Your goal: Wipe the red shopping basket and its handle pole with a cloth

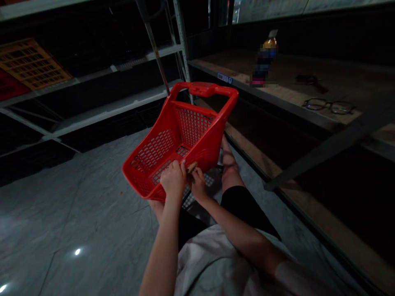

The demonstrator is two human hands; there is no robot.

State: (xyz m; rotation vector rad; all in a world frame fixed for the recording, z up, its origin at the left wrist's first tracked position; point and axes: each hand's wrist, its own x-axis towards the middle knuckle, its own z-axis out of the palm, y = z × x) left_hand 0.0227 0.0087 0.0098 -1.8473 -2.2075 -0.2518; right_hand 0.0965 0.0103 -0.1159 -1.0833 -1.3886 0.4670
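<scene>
1. At the frame's centre, the left hand (173, 179) bends over the near rim of the red basket (210, 148); its fingers curl narrow, fingertips hidden, so one cannot tell whether they grip.
2. Just right of it, the right hand (198, 185) pinches a small tan object (191, 167), partly covered.
3. Upper right, a bottle (264, 59) is pixelated; upper left, shelving (111, 111) fades into darkness.

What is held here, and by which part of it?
The left grip holds the red basket by its near rim; the right grip holds a small brown thing, by which part cannot be told.
</scene>
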